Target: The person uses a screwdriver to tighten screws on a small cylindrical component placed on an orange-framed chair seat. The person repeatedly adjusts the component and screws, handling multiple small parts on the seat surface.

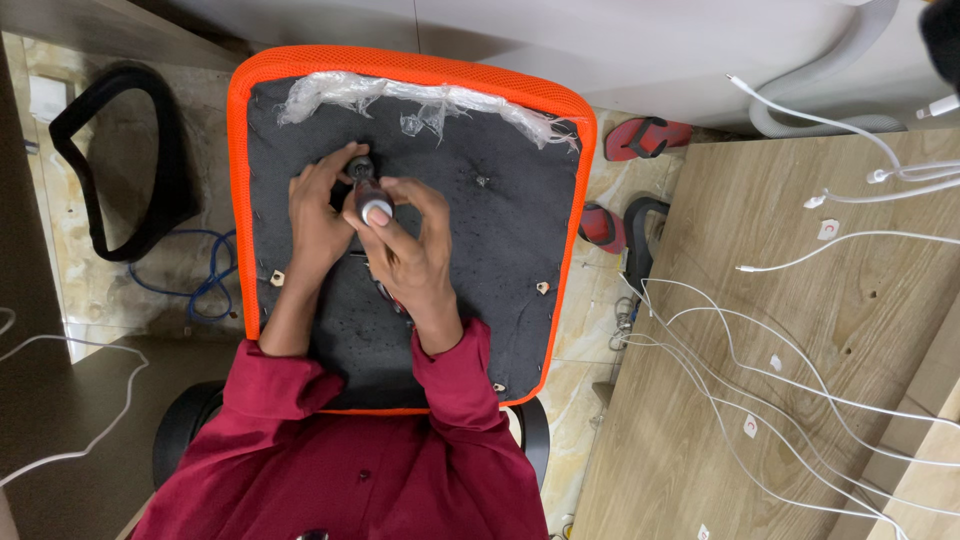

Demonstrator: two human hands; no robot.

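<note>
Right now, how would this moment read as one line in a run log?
left hand: steadies tool tip | right hand: grips dark stubby screwdriver | surface: upturned orange-rimmed black chair seat | nearby: white cables on wooden table

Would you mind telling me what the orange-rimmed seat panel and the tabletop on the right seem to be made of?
The orange-rimmed seat panel looks covered in black matte fabric, fuzzy and stapled, with an orange mesh textile border. The pale tabletop appears to be wood-grain laminate or veneer: streaked grain and a smooth, low sheen; which one is unclear.
</note>
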